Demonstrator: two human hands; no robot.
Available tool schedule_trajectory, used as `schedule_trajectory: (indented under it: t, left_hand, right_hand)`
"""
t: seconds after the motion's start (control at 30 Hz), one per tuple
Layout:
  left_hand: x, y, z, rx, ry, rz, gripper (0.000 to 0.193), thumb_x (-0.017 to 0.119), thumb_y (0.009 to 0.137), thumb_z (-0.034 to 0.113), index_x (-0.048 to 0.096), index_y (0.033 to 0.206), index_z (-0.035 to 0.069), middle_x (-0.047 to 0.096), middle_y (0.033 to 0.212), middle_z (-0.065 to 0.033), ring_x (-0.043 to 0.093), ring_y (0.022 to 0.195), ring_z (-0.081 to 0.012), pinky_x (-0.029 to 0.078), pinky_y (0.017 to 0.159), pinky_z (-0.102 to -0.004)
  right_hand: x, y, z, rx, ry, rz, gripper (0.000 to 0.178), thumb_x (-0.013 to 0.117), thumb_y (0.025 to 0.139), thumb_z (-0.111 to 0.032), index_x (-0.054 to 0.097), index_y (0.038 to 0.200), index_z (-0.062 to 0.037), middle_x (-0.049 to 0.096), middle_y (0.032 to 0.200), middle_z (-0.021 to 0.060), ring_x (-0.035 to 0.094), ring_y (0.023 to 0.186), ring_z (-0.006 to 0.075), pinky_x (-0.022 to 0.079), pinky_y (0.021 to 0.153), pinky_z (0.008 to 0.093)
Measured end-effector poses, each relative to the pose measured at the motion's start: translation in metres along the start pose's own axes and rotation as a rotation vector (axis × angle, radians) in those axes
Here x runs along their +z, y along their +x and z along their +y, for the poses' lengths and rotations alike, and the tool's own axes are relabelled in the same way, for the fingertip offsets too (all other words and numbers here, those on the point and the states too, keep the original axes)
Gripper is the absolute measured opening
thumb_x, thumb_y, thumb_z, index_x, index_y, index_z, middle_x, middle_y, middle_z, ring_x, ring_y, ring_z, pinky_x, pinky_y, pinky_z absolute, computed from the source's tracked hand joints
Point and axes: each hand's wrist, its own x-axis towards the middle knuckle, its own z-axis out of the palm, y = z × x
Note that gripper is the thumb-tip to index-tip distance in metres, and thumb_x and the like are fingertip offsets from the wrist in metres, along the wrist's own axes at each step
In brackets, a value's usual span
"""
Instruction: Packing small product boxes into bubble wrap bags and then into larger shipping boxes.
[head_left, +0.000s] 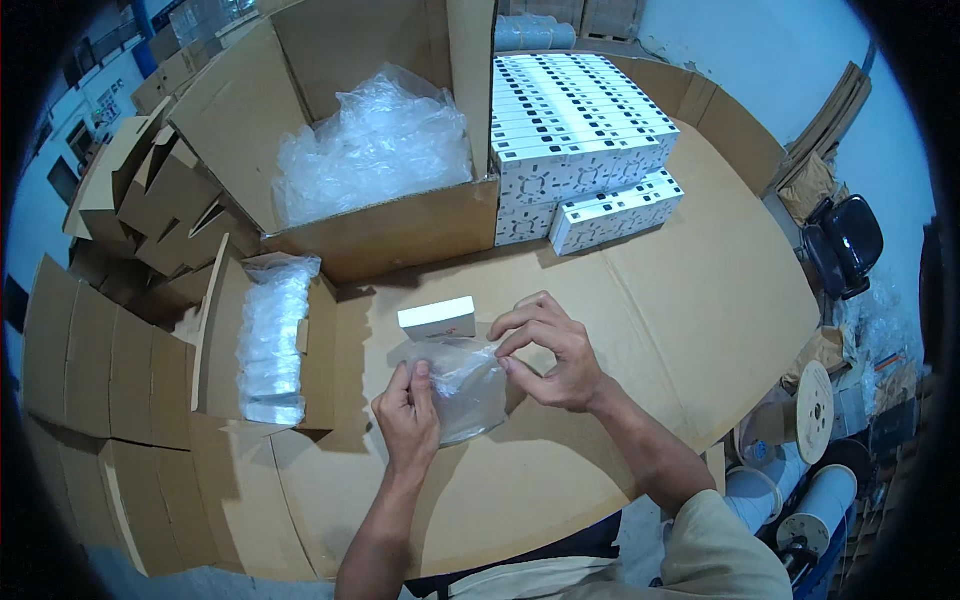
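Between my hands is a clear plastic bag (470,408), held just above the cardboard-covered table. My left hand (409,412) grips its left edge, thumb on top. My right hand (553,352) pinches the bag's upper right edge between thumb and forefinger. Just beyond the bag, a small white box (437,318) lies on the cardboard; I cannot tell whether the bag touches it. To the left, an open cardboard carton (318,365) holds a row of several items wrapped in clear plastic (275,340).
A large open carton (390,232) full of loose clear bags (385,140) stands at the back. Stacked white boxes with dark marks (585,120) stand right of it. Folded cartons (150,210) crowd the left. A black chair (845,245) and reels (815,412) are beyond the table's right edge.
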Motion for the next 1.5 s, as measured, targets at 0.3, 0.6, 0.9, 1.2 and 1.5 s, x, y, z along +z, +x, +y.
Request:
schedule_trajectory:
  t: [0.3, 0.6, 0.9, 1.2, 1.5]
  left_hand:
    - [-0.001, 0.0, 0.006, 0.072, -0.011, 0.016, 0.032, 0.055, 0.107, 0.023, 0.063, 0.087, -0.002, 0.053, 0.061, -0.0093, 0.051, 0.055, -0.0144, 0.043, 0.053, -0.0335]
    - [-0.006, 0.0, 0.01, 0.036, -0.197, -0.156, 0.054, 0.091, 0.077, 0.023, 0.059, 0.115, 0.004, 0.074, 0.096, -0.0133, 0.074, 0.088, -0.0205, 0.06, 0.079, -0.0341]
    - [-0.006, 0.003, 0.013, -0.091, -0.137, -0.155, 0.073, 0.097, 0.066, 0.018, 0.053, 0.122, 0.005, 0.072, 0.108, -0.0143, 0.072, 0.097, -0.0214, 0.061, 0.085, -0.0352]
    - [-0.003, 0.003, 0.002, -0.051, -0.121, -0.148, 0.072, 0.097, 0.066, 0.023, 0.055, 0.123, 0.006, 0.075, 0.103, -0.0169, 0.075, 0.094, -0.0255, 0.061, 0.08, -0.0376]
    - [-0.016, 0.012, -0.003, -0.153, -0.063, -0.342, 0.052, 0.092, 0.071, 0.016, 0.065, 0.114, 0.003, 0.075, 0.107, -0.0132, 0.073, 0.095, -0.0215, 0.059, 0.084, -0.0366]
  right_hand:
    - [-0.009, 0.011, 0.003, 0.223, 0.013, -0.152, 0.012, 0.072, 0.082, -0.004, 0.07, 0.094, -0.0057, 0.069, 0.088, 0.0035, 0.061, 0.092, 0.022, 0.049, 0.083, 0.0359]
    - [-0.005, 0.037, -0.028, 0.163, -0.312, -0.405, 0.027, 0.079, 0.084, -0.016, 0.067, 0.107, -0.0082, 0.068, 0.085, 0.0037, 0.064, 0.089, 0.0232, 0.046, 0.091, 0.0393]
    - [0.001, 0.039, -0.037, 0.13, -0.399, -0.513, 0.027, 0.074, 0.088, -0.017, 0.065, 0.111, -0.0066, 0.071, 0.094, 0.0112, 0.066, 0.094, 0.0301, 0.049, 0.089, 0.044]
    - [0.011, 0.046, -0.042, 0.316, -0.033, -0.491, 0.015, 0.066, 0.093, -0.012, 0.064, 0.103, -0.0016, 0.07, 0.086, 0.0152, 0.069, 0.078, 0.0386, 0.053, 0.073, 0.0482]
    - [0.02, 0.036, -0.029, 0.142, 0.034, -0.439, 0.014, 0.073, 0.089, -0.009, 0.073, 0.102, -0.0045, 0.074, 0.091, 0.0115, 0.069, 0.08, 0.0272, 0.053, 0.076, 0.0403]
